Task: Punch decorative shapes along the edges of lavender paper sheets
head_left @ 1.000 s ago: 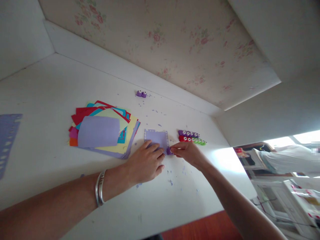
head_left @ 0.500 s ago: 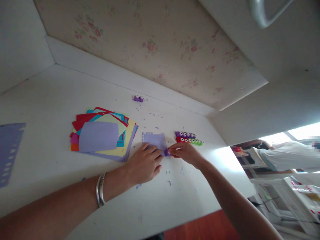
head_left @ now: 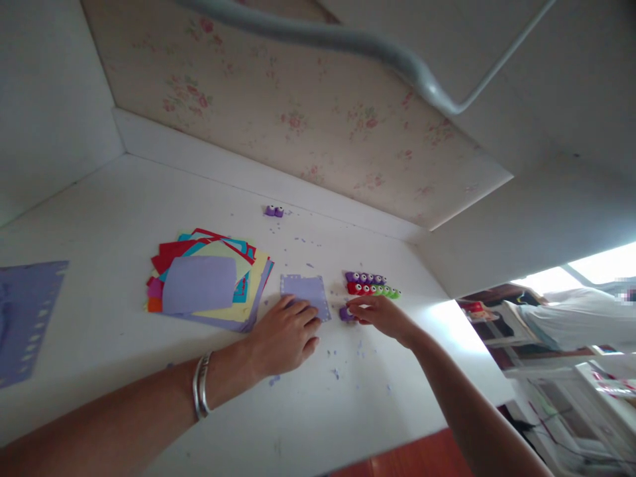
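My left hand (head_left: 288,331) lies flat, fingers spread, its fingertips on a small sheet of purple paper (head_left: 309,291). Small holes are punched along that sheet's edges. Just right of the sheet, my right hand (head_left: 380,318) pinches a small purple craft punch (head_left: 346,314) low over the white table; the fingers partly cover it. The punch is apart from the paper. Beyond this hand stand a row of purple punches (head_left: 365,277) and a row of red and green punches (head_left: 373,289), with eye-like round tops.
A pile of coloured paper (head_left: 199,285) lies to the left, with a larger punched purple sheet (head_left: 32,318) at the far left. Two purple punches (head_left: 275,211) stand near the back wall. Purple paper bits (head_left: 336,373) are scattered about. A pale metal bar (head_left: 348,41) crosses overhead.
My right hand has drawn the purple punch rightward, off the paper's right edge, where more holes now show. My left hand stays on the sheet. The camera view has tilted up slightly.
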The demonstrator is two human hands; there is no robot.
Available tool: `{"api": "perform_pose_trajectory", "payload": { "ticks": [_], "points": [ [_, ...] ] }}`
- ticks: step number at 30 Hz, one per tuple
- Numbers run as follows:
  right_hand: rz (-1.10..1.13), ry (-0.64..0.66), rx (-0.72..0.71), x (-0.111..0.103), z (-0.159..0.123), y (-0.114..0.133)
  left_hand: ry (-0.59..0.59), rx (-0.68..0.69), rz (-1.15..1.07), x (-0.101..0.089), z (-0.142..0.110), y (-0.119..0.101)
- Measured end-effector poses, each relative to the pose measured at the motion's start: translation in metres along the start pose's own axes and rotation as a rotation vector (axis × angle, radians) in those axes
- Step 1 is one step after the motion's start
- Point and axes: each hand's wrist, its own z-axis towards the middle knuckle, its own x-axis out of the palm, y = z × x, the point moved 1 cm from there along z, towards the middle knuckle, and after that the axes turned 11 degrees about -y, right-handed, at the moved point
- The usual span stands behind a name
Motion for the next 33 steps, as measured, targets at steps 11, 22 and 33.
{"api": "perform_pose_trajectory", "payload": {
  "ticks": [11,22,33],
  "points": [
    [-0.148,-0.079,-0.269,0.003,-0.014,0.004,0.011,-0.016,-0.021,-0.002,0.001,0.0],
    [-0.347,-0.348,-0.076,-0.137,0.05,-0.063,0.012,-0.038,-0.072,0.003,0.001,0.002],
    [-0.563,-0.172,-0.143,-0.14,0.108,-0.087,0.037,-0.056,-0.069,0.002,0.002,0.002]
  ]
}}
